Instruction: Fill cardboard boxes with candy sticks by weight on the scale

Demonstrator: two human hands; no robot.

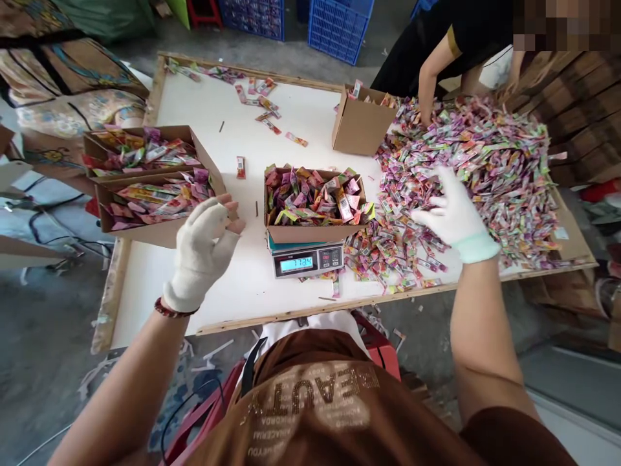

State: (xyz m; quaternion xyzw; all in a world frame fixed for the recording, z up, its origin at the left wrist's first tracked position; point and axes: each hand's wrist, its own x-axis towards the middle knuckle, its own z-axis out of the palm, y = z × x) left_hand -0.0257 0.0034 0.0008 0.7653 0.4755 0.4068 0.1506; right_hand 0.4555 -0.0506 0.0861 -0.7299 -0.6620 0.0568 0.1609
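Near the middle of the near edge of the white, wood-rimmed table (237,259), a grey digital scale with a lit display (309,260) carries an open brown cardboard box full of colourful small packets (315,200). Your left hand, in a white fingertipless glove (201,249), is raised left of it, fingers curled and apart from the thumb; your right hand, in a white glove (456,213), is over the large heap of packets (504,162) at the right end, fingers spread. Two filled cardboard boxes (155,175) sit side by side towards the left edge. Another cardboard box (361,126) stands at the far edge, beside a person's arm (436,68) reaching into the heap.
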